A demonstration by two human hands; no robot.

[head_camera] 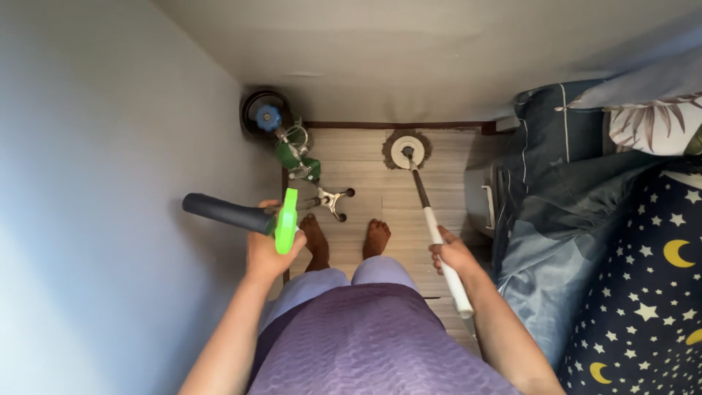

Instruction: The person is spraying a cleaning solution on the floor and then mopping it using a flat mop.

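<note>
My left hand grips a tool with a bright green body and a dark grey tube that points left toward the wall. My right hand holds the white handle of a mop. The mop's dark shaft runs forward to a round white mop head resting flat on the wood-look floor near the far wall. My bare feet stand on the floor between the two hands.
A green folding scooter with a blue wheel leans in the left corner by the blue-grey wall. A bed with dark blue star-and-moon bedding fills the right. A grey bin sits beside the bed.
</note>
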